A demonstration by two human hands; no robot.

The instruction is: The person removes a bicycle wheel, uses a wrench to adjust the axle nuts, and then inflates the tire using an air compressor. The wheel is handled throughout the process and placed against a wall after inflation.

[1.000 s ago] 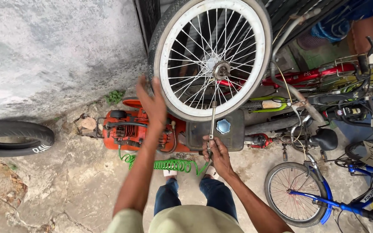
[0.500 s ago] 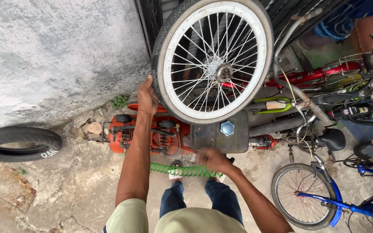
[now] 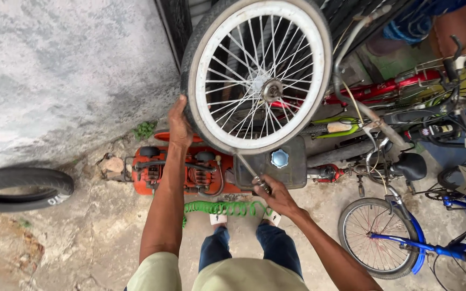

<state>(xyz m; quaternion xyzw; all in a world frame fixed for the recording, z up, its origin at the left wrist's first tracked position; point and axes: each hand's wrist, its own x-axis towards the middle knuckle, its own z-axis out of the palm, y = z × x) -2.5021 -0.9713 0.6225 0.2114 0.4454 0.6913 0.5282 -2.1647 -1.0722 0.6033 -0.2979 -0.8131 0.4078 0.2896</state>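
Holding a bicycle wheel up in front of me, air tool at its lower rim.

My left hand (image 3: 179,125) is closed on the tyre at the left edge of the wheel (image 3: 257,75), which stands upright, its hub straight ahead above both hands. My right hand (image 3: 277,196) is closed round a metal air tool (image 3: 252,173) that slants up and left to the bottom of the rim. The right hand sits nearer that spot. A green coiled hose (image 3: 222,208) and an orange compressor (image 3: 190,170) lie below on the ground.

1 head-worn view, steeply downward and close over both arms, raised wheel (image 3: 257,75) at top.
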